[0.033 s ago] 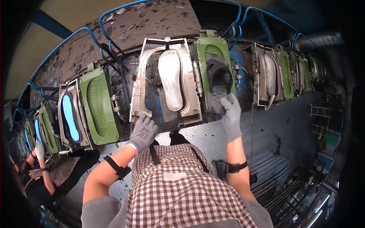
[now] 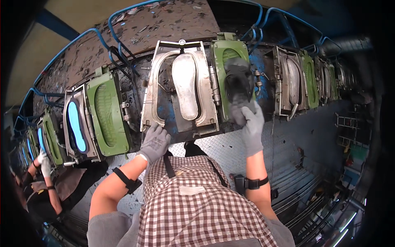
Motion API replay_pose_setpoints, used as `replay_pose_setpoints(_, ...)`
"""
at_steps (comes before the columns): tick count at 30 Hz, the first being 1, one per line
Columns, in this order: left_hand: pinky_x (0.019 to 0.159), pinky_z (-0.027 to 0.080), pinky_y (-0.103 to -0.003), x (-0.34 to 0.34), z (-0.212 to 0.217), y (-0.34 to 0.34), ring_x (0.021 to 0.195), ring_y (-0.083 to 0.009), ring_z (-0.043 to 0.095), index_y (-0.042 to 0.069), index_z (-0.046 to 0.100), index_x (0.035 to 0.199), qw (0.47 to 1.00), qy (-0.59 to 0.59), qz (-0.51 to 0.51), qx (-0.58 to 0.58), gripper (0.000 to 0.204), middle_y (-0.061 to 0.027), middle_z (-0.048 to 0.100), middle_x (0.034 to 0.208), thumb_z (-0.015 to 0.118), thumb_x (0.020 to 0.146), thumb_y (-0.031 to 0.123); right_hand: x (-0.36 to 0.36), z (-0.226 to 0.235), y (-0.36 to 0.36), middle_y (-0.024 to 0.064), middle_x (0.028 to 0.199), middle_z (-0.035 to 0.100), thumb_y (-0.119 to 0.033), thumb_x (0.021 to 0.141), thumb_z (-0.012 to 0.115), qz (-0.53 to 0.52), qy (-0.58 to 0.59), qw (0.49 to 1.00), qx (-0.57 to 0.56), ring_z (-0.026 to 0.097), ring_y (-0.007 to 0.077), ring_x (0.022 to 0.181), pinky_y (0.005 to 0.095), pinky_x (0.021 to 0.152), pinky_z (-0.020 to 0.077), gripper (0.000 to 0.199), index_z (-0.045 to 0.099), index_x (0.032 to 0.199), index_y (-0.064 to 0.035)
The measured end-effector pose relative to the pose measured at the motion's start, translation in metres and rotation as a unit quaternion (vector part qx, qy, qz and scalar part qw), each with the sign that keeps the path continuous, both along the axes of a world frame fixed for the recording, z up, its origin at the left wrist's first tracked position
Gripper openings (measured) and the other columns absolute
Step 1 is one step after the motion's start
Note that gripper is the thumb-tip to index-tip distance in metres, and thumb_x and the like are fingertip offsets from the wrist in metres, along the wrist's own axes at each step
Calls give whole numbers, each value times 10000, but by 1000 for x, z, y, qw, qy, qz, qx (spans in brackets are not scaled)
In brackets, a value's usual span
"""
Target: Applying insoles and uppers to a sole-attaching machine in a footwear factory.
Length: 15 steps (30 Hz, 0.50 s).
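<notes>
Gloves cover both hands: the left hand (image 2: pixel 154 142) lies flat and spread, gripping nothing, on the lower left corner of the open metal mould (image 2: pixel 181 88), just beside its bottom edge, while the right hand (image 2: pixel 249 125) is clenched on a dark sole (image 2: pixel 238 84) that sits in the green mould half (image 2: pixel 228 70) hinged at the right. Between the mould's lower edge and the person's checked apron (image 2: pixel 197 206) runs a strip of tread-plate floor (image 2: pixel 284 144), widening to the right. Left along the line stand a green lid (image 2: pixel 105 113) and a mould with blue filling (image 2: pixel 76 125), where another person's gloved hand (image 2: pixel 43 160) works, well apart.
</notes>
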State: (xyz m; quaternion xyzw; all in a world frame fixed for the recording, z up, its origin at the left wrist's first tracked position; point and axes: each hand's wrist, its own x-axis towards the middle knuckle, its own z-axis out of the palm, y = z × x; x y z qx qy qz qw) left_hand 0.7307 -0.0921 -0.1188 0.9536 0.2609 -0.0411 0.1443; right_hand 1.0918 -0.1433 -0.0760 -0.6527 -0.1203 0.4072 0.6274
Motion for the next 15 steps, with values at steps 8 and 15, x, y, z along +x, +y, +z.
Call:
replay_pose_setpoints(8,1021,462,-454,56,34,14,1099,-289,640,39,724,1074,966,-86,198,-145,289,-141,718,1046,703,912,277,25,25,-1,82,1196,666,7,909,654,62,-260,964,5,626,135,1057,275,955,499,386,614,1290,60)
replay_pose_setpoints(15,1010,510,-333,134,-51,122,1092,-212,672,-77,607,1337,453,-440,470,-617,533,-132,703,1233,693,965,295,-13,29,89,76,1181,659,7,919,654,59,-115,988,85,609,118,1052,276,963,495,333,623,1248,51)
